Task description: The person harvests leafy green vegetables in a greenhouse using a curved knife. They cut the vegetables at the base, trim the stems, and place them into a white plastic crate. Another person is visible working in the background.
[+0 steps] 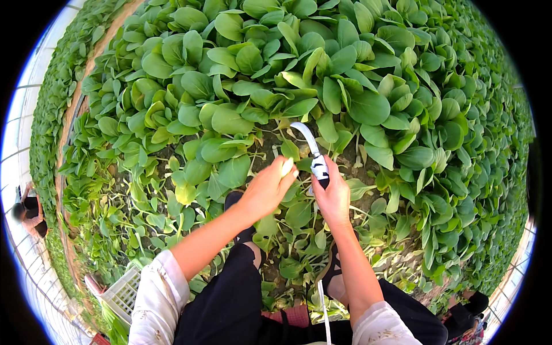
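My right hand [332, 194] grips a small sickle [306, 136] by its handle, which is wrapped in white and black. Its curved blade points up and away, near the bare soil at the edge of the standing bok choy [241, 108]. Just left of it, my left hand [267, 185] is closed around a pale plant stem [286, 167], only the end of which shows. Loose leaves [297, 214] lie on the soil beneath both hands.
Dense bok choy [453, 116] grows ahead and to the right. A white plastic crate [123, 293] stands at lower left. One person [32, 211] is at the far left, another [463, 317] at lower right. A white strap [324, 310] hangs between my legs.
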`<state>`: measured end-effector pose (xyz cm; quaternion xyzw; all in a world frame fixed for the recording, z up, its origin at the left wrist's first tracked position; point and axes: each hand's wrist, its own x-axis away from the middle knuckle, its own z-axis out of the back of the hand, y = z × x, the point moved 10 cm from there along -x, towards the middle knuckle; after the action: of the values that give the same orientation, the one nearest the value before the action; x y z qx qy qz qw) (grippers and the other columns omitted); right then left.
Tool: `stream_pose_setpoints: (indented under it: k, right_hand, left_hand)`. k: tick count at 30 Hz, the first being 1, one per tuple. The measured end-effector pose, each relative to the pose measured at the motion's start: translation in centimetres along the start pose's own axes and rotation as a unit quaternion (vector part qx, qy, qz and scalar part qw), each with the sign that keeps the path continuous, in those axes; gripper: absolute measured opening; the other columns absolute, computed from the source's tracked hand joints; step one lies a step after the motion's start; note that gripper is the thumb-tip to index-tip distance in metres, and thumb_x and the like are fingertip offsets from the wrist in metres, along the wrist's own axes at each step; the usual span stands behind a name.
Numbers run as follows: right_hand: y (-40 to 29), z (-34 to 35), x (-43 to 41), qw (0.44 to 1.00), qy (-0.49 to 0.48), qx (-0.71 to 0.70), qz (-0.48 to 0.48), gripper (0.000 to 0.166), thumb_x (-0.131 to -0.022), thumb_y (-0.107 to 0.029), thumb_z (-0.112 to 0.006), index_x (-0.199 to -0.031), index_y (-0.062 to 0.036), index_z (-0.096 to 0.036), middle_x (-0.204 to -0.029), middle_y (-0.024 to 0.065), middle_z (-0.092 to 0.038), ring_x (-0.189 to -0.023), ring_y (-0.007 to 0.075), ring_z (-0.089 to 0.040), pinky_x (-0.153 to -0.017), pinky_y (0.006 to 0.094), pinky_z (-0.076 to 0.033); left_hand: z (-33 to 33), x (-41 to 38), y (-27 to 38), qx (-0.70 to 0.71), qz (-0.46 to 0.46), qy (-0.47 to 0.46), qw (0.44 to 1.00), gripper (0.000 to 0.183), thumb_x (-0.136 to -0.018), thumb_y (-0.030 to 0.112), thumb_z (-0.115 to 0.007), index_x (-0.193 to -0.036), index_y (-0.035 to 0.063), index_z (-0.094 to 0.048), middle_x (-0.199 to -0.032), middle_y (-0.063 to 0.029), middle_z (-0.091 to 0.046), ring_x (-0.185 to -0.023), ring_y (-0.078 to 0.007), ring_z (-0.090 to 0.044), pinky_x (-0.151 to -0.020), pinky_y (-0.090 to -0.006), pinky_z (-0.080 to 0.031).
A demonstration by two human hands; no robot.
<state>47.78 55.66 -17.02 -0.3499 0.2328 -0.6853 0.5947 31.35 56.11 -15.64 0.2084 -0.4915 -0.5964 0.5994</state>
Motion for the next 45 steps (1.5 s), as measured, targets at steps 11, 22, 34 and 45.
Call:
stream_pose_setpoints:
  k: [11, 22, 34, 45]
  right_hand:
    - [0.6, -2.7, -2.6, 0.997, -0.037, 0.070, -0.004, 0.052, -0.083, -0.018, -0.066, -0.131, -0.0072, -0.048, -0.089, 0.0230, -0.066, -0.080, 0.0414, -0.065, -0.071, 0.0448, -0.051]
    - [-1.8, -4.6, -5.4, 0.983, -0.078, 0.161, 0.032, 0.059, -0.084, -0.016, -0.065, -0.139, -0.0168, -0.045, -0.086, 0.0183, -0.065, -0.075, 0.0369, -0.064, -0.068, 0.0449, -0.051]
    - [-2.6, -6.6, -7.2, 0.974, -0.078, 0.194, 0.086, 0.059, -0.081, -0.011, -0.063, -0.138, -0.0160, -0.046, -0.088, 0.0160, -0.064, -0.076, 0.0364, -0.064, -0.066, 0.0448, -0.052]
    - [-3.8, -7.2, -8.0, 0.924, -0.110, 0.319, 0.178, 0.067, -0.077, -0.009, -0.066, -0.140, -0.0160, -0.044, -0.085, 0.0138, -0.061, -0.070, 0.0339, -0.063, -0.062, 0.0429, -0.052]
  left_hand:
    - [1.1, -8.7, -0.7, -0.625, -0.178, 0.068, 0.757, 0.033, -0.079, 0.018, -0.057, -0.106, 0.0033, -0.070, -0.137, -0.0119, -0.051, -0.133, -0.0276, -0.037, -0.115, -0.0395, -0.027]
    - [4.6, -6.7, -4.0, -0.614, -0.122, 0.080, 0.776, 0.030, -0.081, 0.014, -0.057, -0.108, 0.0057, -0.066, -0.145, -0.0081, -0.044, -0.130, -0.0233, -0.038, -0.104, -0.0321, -0.034]
    - [6.0, -6.7, -4.2, -0.515, -0.136, 0.077, 0.843, 0.030, -0.078, 0.009, -0.057, -0.107, 0.0018, -0.066, -0.140, -0.0074, -0.048, -0.131, -0.0243, -0.038, -0.106, -0.0344, -0.034]
    - [5.7, -6.3, -4.7, -0.473, -0.113, 0.069, 0.871, 0.029, -0.078, 0.007, -0.056, -0.105, 0.0009, -0.066, -0.139, -0.0074, -0.049, -0.129, -0.0261, -0.039, -0.105, -0.0353, -0.035]
